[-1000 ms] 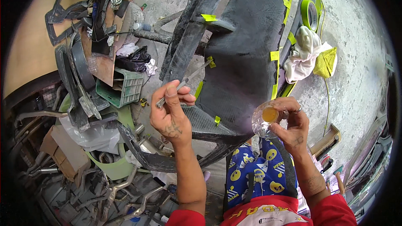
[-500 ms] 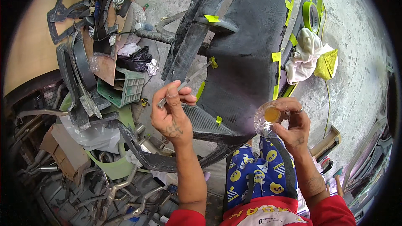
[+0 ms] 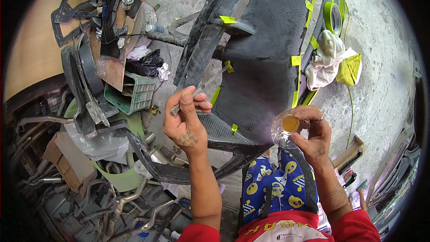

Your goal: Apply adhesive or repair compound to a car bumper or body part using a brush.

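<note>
My left hand [image 3: 187, 127] is closed round a thin flat metal blade [image 3: 212, 79], pinched between thumb and fingers. Its far tip overlaps a small yellow tape piece [image 3: 229, 66] on the edge of a large dark woven-looking panel [image 3: 264, 85]; I cannot tell whether they touch. To the right, the fingers of my right hand [image 3: 318, 130] grip a clear plastic cup [image 3: 280, 135]. Amber liquid [image 3: 290, 124] shows in the bottom of the cup, which is over the panel's near right corner.
Yellow-green tape strips [image 3: 295, 61] mark the panel's edges. Right of it lie a tape roll [image 3: 332, 18], a white cloth [image 3: 324, 60] and a yellow cloth [image 3: 349, 69]. At left stand a green crate [image 3: 142, 93], dark frame parts and a heap of metal pipes [image 3: 118, 210].
My left hand and the blade have shifted very slightly to the right. My right hand and the cup stay almost where they were.
</note>
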### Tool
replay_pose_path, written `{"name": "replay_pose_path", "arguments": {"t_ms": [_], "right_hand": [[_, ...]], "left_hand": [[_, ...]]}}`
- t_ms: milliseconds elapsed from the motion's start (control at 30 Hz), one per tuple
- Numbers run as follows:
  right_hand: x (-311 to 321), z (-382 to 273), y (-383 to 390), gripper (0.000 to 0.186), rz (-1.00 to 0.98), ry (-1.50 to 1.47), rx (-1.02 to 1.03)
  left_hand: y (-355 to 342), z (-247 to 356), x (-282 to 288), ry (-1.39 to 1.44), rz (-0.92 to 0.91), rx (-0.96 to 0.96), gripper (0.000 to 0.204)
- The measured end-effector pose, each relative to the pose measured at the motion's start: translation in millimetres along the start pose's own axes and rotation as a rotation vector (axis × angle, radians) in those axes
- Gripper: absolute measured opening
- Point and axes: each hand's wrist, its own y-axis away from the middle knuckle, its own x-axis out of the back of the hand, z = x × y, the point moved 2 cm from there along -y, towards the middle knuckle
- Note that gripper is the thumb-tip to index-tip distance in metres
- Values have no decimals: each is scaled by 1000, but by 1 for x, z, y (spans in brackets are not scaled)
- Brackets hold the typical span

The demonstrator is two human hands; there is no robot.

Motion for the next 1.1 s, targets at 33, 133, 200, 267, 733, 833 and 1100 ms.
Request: {"name": "replay_pose_path", "arguments": {"t_ms": [33, 133, 200, 267, 733, 833, 1100], "right_hand": [[-1, 0, 1, 39, 4, -15, -25], [-1, 2, 1, 38, 5, -28, -45], [-1, 2, 1, 38, 4, -27, -40], [-2, 1, 1, 38, -1, -3, -28], [-29, -15, -19, 38, -159, 92, -61], [-39, -20, -29, 38, -225, 159, -12], [-61, -31, -48, 35, -455, 261, 90]], "left_hand": [[0, 0, 1, -7, 7, 0, 31], [1, -1, -1, 10, -12, -5, 30], [0, -2, 0, 26, -13, -13, 27], [0, -1, 1, 42, -15, -21, 23], [46, 41, 49, 213, 196, 70, 36], [70, 44, 63, 309, 280, 61, 30], [98, 64, 65, 185, 230, 53, 30]]}}
